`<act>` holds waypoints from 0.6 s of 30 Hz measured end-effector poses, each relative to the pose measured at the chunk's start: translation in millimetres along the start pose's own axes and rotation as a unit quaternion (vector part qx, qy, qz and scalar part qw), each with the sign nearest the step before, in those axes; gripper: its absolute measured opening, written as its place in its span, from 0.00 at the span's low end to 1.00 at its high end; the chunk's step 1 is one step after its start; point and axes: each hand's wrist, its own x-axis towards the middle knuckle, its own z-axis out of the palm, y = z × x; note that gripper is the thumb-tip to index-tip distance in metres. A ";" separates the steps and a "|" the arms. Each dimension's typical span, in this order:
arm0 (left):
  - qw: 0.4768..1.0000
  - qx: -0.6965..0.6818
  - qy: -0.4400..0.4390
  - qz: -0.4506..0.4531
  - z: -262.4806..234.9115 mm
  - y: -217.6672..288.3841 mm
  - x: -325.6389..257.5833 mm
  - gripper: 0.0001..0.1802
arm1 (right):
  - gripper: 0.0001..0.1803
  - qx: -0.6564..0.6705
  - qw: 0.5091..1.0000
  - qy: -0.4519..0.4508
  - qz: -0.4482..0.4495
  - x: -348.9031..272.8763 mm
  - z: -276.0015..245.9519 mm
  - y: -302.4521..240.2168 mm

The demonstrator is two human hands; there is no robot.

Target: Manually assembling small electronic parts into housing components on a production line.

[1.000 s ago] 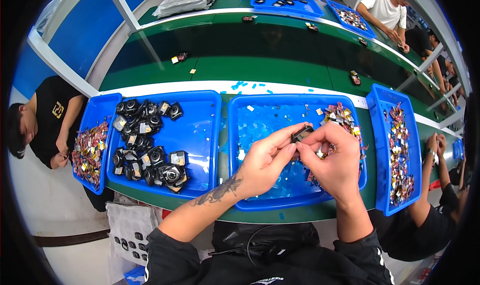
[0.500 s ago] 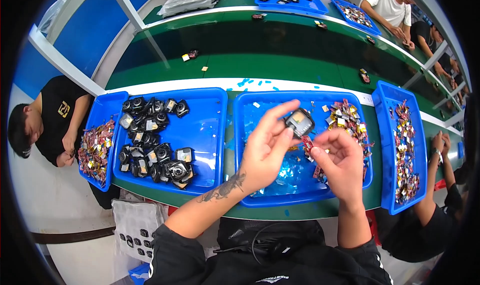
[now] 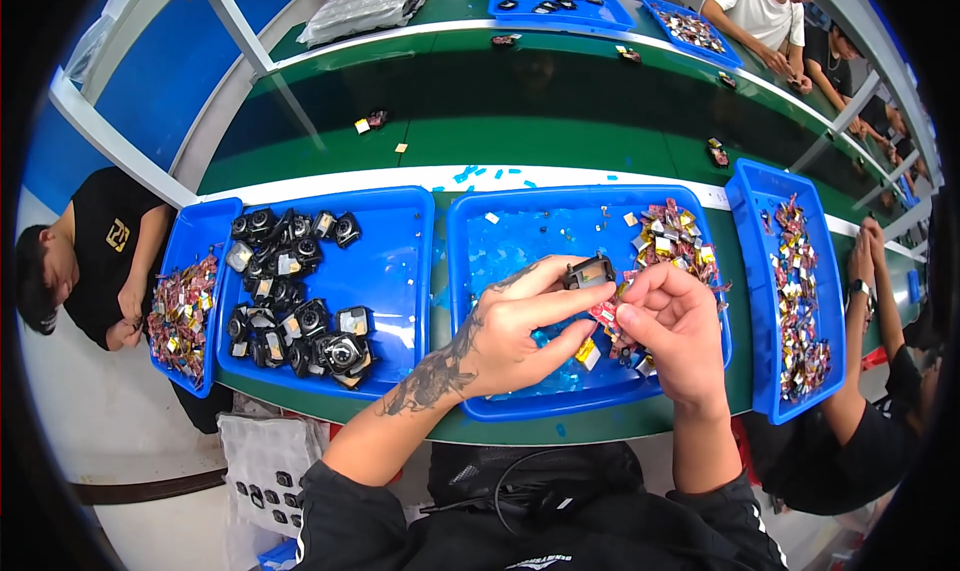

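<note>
Black plastic: the casing [image 3: 590,273] sits at the fingers of my left hand [image 3: 520,321], over the middle blue tray [image 3: 560,193]. My left index finger lies along its near side, thumb apart below; how the hidden fingers grip it, I cannot tell. My right hand [image 3: 675,316] has thumb and forefinger pinched narrow on a red circuit board [image 3: 605,316], just beside the casing. I judge that I hold the 2 close together here so loose bits drop into the tray, and that the left blue tray [image 3: 390,271] keeps the heap of black housings [image 3: 285,286] apart from the reddish pile [image 3: 675,236]. The casing looks boxy, dark-rimmed around a brownish inner face; a yellow-and-white block [image 3: 588,354] shows below the board, joined or not I cannot tell.
</note>
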 end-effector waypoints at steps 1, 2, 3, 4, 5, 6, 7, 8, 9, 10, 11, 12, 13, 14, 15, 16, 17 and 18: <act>1.000 0.000 -0.001 -0.001 0.1 -0.3 -0.1 0.21 | 0.07 0.010 1.000 0.000 0.006 0.3 0.8 -0.2; 1.000 0.008 0.009 0.006 0.6 -1.0 -0.3 0.20 | 0.07 0.011 1.000 0.001 0.006 -0.2 1.5 -0.4; 1.000 0.016 0.019 0.013 1.0 -1.8 -0.6 0.19 | 0.07 0.025 0.999 -0.001 0.021 -1.0 2.1 -0.9; 1.000 0.017 0.019 0.013 1.0 -4.4 -1.1 0.19 | 0.07 0.040 0.999 -0.005 0.036 -0.3 2.2 -1.3; 0.999 0.028 0.016 0.014 0.7 -7.5 -2.3 0.17 | 0.07 0.040 0.999 -0.006 0.035 -1.8 3.0 -0.9; 0.999 0.039 0.014 0.015 0.6 -9.1 -3.1 0.16 | 0.07 0.006 1.000 0.017 0.007 -5.9 4.5 0.7; 0.999 0.040 0.015 0.017 1.9 -7.8 -2.9 0.16 | 0.07 -0.030 0.999 0.040 -0.022 -9.6 5.2 1.6; 0.998 0.051 0.026 0.014 4.4 -5.7 -3.2 0.16 | 0.07 -0.042 0.998 0.031 -0.046 -12.2 3.1 3.3; 0.997 0.062 0.038 0.012 5.5 -4.7 -2.5 0.15 | 0.07 -0.042 0.998 0.030 -0.048 -12.1 3.4 1.7; 0.996 0.079 0.034 0.022 5.4 -6.2 -3.1 0.16 | 0.07 -0.036 0.997 0.047 -0.051 -13.6 4.6 -0.3; 0.996 0.079 0.035 0.022 5.9 -6.7 -3.4 0.16 | 0.07 -0.030 0.996 0.064 -0.055 -15.1 6.1 -3.1; 0.994 0.096 0.043 0.033 6.6 -7.1 -3.9 0.16 | 0.07 -0.028 0.997 0.069 -0.037 -15.5 8.6 -8.3; 0.991 0.114 0.051 0.045 7.2 -7.0 -3.4 0.16 | 0.07 -0.028 0.996 0.069 -0.037 -15.1 7.8 -8.1; 0.991 0.114 0.051 0.046 7.4 -7.3 -3.0 0.16 | 0.08 -0.049 0.996 0.052 -0.048 -14.3 6.6 -7.0; 0.990 0.119 0.051 0.057 7.4 -8.0 -2.6 0.16 | 0.09 -0.069 0.995 0.034 -0.057 -14.1 5.7 -6.5; 0.988 0.126 0.051 0.068 7.2 -8.9 -3.1 0.16 | 0.09 -0.070 0.995 0.034 -0.057 -14.4 5.6 -6.9; 0.988 0.125 0.051 0.068 7.7 -10.4 -3.7 0.16 | 0.10 -0.072 0.996 0.030 -0.046 -14.9 5.5 -7.7; 0.986 0.136 0.050 0.081 8.4 -12.1 -4.3 0.15 | 0.11 -0.075 0.996 0.026 -0.034 -15.4 5.8 -8.3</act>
